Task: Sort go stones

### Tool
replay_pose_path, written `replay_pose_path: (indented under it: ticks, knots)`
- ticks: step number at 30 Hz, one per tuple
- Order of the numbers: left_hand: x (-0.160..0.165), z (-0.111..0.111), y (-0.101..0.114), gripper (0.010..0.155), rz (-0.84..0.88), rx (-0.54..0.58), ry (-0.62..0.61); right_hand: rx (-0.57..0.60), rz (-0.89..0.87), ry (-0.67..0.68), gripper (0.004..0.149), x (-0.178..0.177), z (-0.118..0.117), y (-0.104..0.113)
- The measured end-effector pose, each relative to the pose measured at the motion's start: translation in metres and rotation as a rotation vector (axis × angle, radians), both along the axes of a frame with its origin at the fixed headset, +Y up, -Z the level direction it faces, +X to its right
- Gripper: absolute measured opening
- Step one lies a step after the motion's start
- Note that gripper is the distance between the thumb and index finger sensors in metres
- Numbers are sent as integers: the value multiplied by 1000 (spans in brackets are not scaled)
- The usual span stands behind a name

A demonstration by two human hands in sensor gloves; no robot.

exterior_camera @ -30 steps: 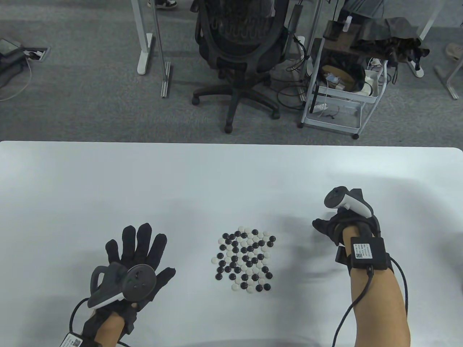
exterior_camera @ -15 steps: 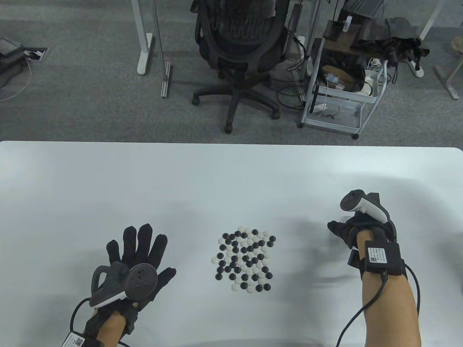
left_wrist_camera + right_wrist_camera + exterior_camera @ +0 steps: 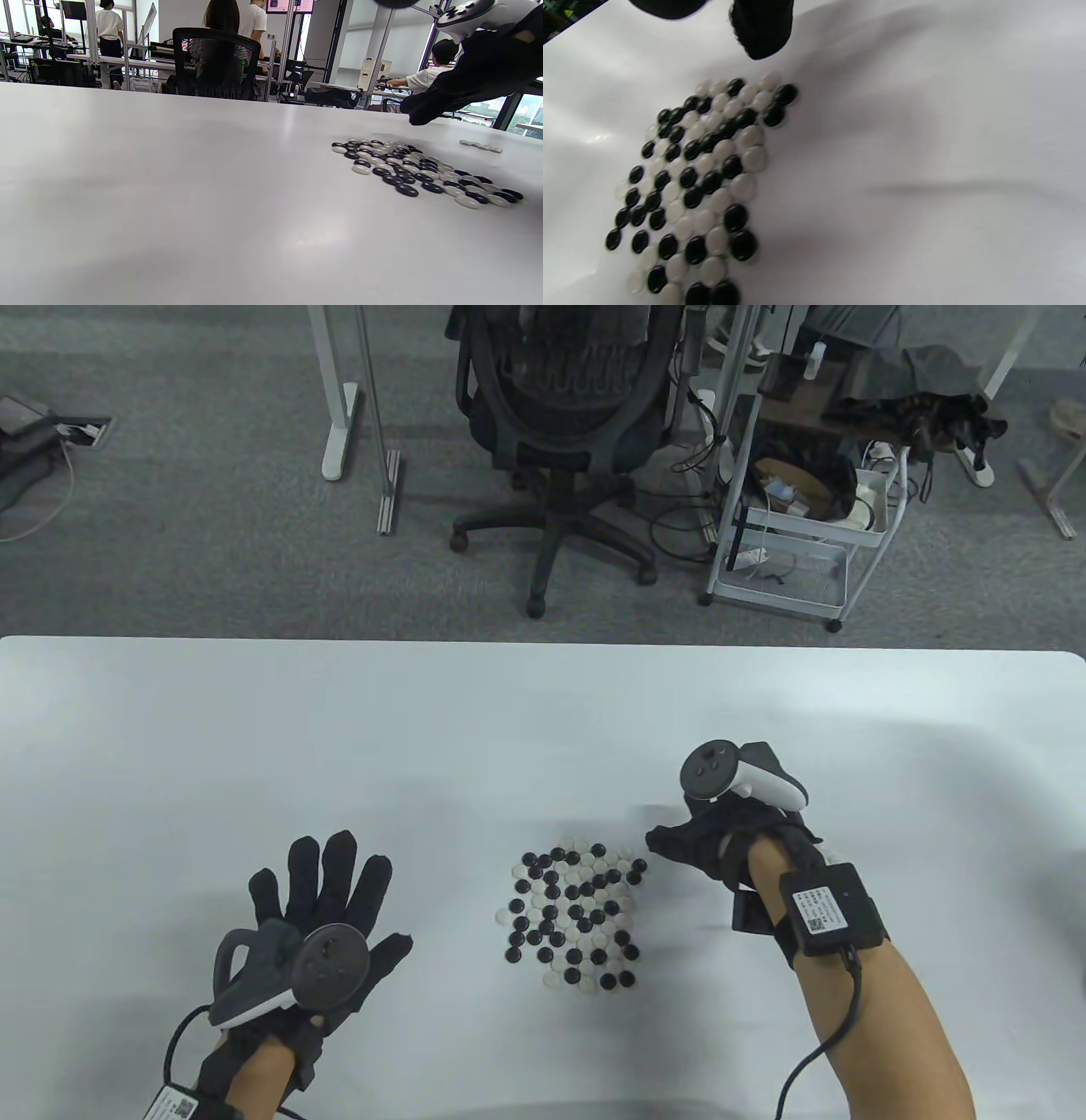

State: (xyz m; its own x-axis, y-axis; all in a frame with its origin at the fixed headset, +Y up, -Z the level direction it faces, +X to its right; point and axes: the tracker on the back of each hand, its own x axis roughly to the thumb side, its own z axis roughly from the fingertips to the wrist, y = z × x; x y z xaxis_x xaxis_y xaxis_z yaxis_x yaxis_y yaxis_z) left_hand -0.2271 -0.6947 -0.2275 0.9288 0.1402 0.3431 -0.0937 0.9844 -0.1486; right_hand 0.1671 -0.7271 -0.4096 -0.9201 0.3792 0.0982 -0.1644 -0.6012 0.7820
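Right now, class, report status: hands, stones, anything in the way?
Left hand flat on table, open. Right hand beside the stones, touching none; grip unclear. Stones mixed, black and white. Nothing in the way.

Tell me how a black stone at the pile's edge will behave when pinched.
The black stone looks glossy and rounded, so it may slip from gloved fingertips. It lies flat, probably sliding rather than rolling. Touching neighbours in the pile would likely get nudged.
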Motion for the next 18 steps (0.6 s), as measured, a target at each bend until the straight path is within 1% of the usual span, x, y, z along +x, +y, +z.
replay_pose_path:
  ticks: [4,8,10,12,18]
  knots:
    - [-1,0,1,77,8,4,-2,-14,11,36,62,-22,-1,-11]
    - [-2,2,3,77,17,13,-3,-33,46,18,62,-28,-6,-26]
    - [-3,2,4,77,21,16,-2,-38,62,4,61,-26,-9,-30]
    - [-3,3,5,77,28,20,-3,-42,38,-32,62,-20,-12,-30]
    - [-4,3,5,77,30,19,-5,-52,46,-127,63,12,-19,-30]
